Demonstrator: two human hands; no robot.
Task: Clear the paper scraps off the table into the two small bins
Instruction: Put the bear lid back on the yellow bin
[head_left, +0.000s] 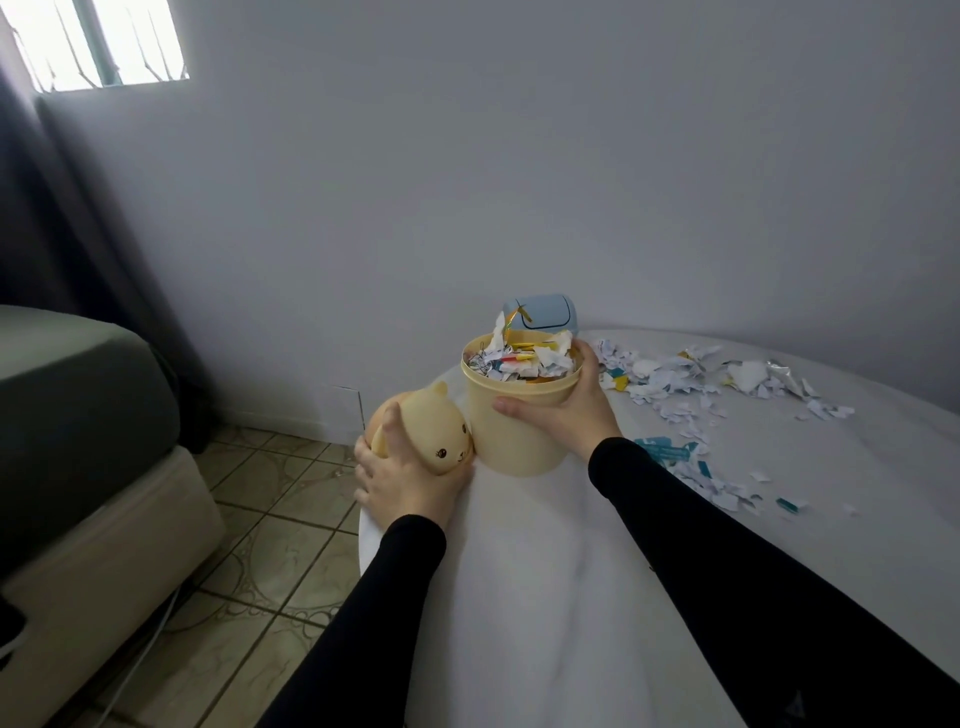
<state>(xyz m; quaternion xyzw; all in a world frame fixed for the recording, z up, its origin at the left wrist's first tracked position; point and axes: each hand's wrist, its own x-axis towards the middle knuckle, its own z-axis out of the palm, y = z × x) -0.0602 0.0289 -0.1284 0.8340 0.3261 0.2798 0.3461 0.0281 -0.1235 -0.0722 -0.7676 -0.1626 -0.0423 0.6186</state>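
Gripping the yellow bin (519, 421) near its rim with our right hand (558, 410), we keep it upright at the table's (545, 597) left edge, packed with paper scraps (524, 358). Our left hand (405, 480) curls around the bear-faced lid (431, 428), touching the bin's side. Loose scraps (691, 384) lie on the table to the right. Just behind the yellow bin stands the blue bin (550, 312).
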